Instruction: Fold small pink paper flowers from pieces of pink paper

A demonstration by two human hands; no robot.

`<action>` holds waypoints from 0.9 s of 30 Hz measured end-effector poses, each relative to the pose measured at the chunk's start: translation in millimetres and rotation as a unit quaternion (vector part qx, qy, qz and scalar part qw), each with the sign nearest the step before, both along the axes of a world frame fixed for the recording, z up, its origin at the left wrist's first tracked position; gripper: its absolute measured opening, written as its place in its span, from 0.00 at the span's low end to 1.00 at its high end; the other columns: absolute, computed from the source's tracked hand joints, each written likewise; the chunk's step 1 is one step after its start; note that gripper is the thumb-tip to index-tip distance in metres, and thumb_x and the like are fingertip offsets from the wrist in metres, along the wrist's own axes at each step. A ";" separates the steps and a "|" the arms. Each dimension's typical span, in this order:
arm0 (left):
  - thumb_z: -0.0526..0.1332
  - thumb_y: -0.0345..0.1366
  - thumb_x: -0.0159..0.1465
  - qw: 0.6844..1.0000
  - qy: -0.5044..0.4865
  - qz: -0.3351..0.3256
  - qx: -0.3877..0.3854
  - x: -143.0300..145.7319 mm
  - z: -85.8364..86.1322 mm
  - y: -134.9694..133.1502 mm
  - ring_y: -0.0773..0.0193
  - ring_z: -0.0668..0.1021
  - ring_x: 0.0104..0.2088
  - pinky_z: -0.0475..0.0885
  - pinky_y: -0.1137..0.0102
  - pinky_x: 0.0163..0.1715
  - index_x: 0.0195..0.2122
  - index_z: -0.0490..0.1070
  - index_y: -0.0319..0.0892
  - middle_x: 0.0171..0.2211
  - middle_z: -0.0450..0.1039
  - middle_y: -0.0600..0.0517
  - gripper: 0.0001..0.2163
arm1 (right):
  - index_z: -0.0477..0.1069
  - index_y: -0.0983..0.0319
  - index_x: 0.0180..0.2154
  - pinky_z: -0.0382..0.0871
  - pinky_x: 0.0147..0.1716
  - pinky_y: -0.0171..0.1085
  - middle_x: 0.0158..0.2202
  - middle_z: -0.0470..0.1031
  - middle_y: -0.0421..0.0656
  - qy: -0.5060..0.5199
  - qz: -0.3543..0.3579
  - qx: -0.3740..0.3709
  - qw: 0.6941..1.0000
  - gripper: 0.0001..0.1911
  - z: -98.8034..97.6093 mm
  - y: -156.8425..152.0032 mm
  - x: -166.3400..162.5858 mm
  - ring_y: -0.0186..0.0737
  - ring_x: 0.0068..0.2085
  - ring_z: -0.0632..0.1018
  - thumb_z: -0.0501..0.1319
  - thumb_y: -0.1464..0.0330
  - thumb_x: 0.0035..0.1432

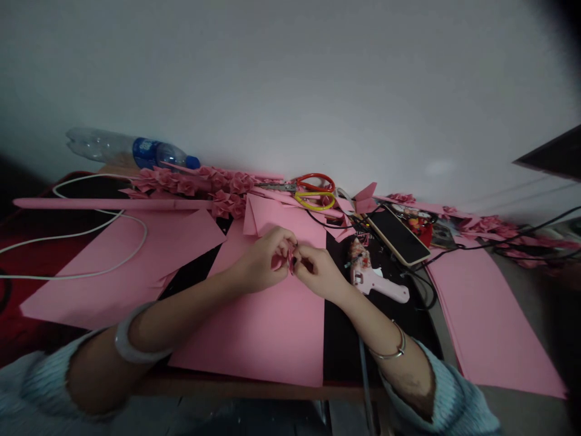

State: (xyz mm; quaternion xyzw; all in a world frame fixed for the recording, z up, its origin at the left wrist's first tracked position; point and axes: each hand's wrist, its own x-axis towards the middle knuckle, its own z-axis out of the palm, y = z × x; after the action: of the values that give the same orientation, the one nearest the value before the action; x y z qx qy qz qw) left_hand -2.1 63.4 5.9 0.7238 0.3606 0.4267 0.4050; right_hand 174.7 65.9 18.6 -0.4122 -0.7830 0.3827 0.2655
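Over a large pink paper sheet point(263, 339), both hands meet at a small piece of folded pink paper point(291, 259). My left hand point(265, 260) curls its fingers around it, closed on its left side. From the right, my right hand point(320, 272) pinches its edge between thumb and forefinger. Most of the piece is hidden by the fingers, so its exact shape is unclear. A folded pink sheet point(267, 217) lies just beyond the hands. To the right rests a pink glue gun point(384, 286) with a stained nozzle end.
Scissors point(313, 192) with red and yellow handles lie among pink paper flowers point(231, 191) along the wall. A phone point(399, 235), black cables, and stacked pink sheets point(490, 315) are at right. At left are a plastic bottle point(109, 145), a white cable point(136, 242) and a pink paper tube point(100, 204).
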 end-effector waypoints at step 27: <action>0.54 0.29 0.61 0.991 0.131 0.006 0.012 -4.9 17.2 -0.2 0.67 0.67 0.26 0.61 0.71 0.27 0.24 0.66 0.41 0.24 0.67 0.54 0.08 | 0.62 0.59 0.25 0.57 0.23 0.32 0.21 0.64 0.35 0.050 -0.054 -0.023 0.997 0.05 1.1 -2.5 0.0 0.32 0.22 0.64 0.54 0.72 0.53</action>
State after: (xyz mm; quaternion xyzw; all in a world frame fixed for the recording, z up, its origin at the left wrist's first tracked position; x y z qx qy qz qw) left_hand -7.0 63.3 23.1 0.7762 0.4098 0.3345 0.3431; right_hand 174.7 63.4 19.6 -0.4400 -0.7366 0.4060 0.3146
